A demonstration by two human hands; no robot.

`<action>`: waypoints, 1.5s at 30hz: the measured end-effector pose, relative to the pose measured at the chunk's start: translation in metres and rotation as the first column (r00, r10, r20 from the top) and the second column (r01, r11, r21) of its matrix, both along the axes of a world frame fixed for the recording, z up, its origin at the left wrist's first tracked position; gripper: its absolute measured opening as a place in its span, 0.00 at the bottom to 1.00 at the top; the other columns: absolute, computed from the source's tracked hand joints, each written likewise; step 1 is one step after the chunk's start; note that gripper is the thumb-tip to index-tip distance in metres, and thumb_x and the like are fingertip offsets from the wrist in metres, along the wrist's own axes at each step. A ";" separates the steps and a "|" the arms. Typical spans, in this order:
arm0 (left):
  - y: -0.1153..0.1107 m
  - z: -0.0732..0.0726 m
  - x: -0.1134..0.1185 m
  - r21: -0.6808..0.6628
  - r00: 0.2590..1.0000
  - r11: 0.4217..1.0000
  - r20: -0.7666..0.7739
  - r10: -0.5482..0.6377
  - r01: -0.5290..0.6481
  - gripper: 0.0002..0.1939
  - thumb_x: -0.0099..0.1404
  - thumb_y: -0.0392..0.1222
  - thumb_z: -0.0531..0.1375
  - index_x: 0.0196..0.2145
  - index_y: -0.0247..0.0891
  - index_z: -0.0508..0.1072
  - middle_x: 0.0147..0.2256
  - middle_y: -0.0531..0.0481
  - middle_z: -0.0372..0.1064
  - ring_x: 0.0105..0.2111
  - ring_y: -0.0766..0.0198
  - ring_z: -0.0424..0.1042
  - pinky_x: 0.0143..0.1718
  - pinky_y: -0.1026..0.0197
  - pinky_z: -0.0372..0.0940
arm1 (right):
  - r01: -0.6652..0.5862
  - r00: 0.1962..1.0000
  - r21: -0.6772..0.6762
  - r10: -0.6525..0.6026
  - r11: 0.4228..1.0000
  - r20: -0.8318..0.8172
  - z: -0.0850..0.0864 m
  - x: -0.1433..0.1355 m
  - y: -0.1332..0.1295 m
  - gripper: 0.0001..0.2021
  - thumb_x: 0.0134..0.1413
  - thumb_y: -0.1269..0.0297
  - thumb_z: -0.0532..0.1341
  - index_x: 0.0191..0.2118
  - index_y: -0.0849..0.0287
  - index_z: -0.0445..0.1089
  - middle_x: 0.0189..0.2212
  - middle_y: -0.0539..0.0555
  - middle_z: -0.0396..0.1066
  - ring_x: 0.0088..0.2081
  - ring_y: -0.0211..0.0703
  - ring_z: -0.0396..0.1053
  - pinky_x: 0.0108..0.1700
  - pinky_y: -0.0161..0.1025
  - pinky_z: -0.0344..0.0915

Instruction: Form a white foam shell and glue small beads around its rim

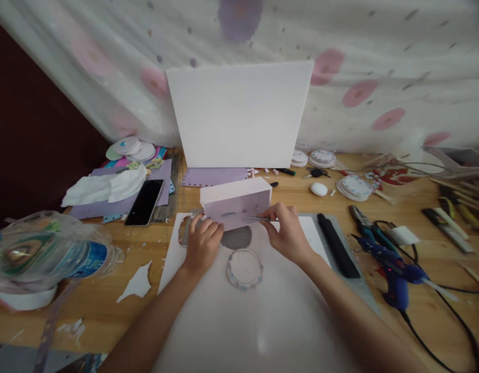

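A small open-fronted box (236,190), white outside and pale lilac inside, stands tilted on the white sheet in front of me. My left hand (204,241) grips its lower left edge with curled fingers. Pinched between the thumb and fingers of my right hand (286,231) are thin metal tweezers (258,218), whose tips point left into the box. Small dark specks lie inside near those tips; I cannot make them out. Below the box is a round hole-like grey opening (236,238) in the sheet. A beaded ring (228,274) lies closer to me.
A white board (241,116) stands upright behind. To the right are a black tube-shaped object (337,246), pliers (361,223) and a blue glue gun (394,274) with its cord. At left lie a phone (145,202), a paper scrap (136,284) and a bagged plastic bottle (87,257).
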State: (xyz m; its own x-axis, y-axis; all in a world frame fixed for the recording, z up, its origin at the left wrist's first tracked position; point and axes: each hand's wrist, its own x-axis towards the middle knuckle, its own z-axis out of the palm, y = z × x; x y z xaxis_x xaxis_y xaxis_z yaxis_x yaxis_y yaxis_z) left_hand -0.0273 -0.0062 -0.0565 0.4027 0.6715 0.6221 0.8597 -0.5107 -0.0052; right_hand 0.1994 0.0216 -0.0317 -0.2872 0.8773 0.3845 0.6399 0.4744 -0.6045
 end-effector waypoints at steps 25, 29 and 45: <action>0.000 -0.001 0.000 -0.001 1.000 1.000 -0.008 -0.004 0.004 0.11 0.63 0.28 0.53 0.34 0.37 0.74 0.28 0.49 0.74 0.34 0.60 0.69 0.51 0.47 0.56 | 0.020 0.981 -0.142 -0.047 0.990 -0.190 -0.002 -0.002 0.005 0.14 0.51 0.68 0.58 0.30 0.53 0.47 0.27 0.49 0.63 0.30 0.44 0.63 0.33 0.40 0.58; 0.000 -0.001 0.000 0.007 1.000 1.000 0.002 -0.005 0.004 0.11 0.63 0.29 0.53 0.34 0.37 0.74 0.28 0.49 0.74 0.34 0.60 0.69 0.51 0.47 0.56 | 0.056 0.958 -0.158 -0.097 0.986 -0.270 -0.005 -0.004 0.005 0.15 0.50 0.68 0.59 0.30 0.53 0.47 0.27 0.49 0.63 0.30 0.43 0.65 0.32 0.40 0.59; 0.000 -0.002 0.000 0.015 1.000 1.000 -0.004 -0.004 0.004 0.12 0.63 0.28 0.53 0.34 0.37 0.74 0.29 0.49 0.74 0.34 0.60 0.68 0.51 0.47 0.56 | 0.069 0.995 -0.051 -0.073 0.996 -0.073 -0.004 -0.001 -0.009 0.13 0.53 0.71 0.57 0.30 0.53 0.47 0.30 0.50 0.69 0.31 0.45 0.66 0.36 0.42 0.57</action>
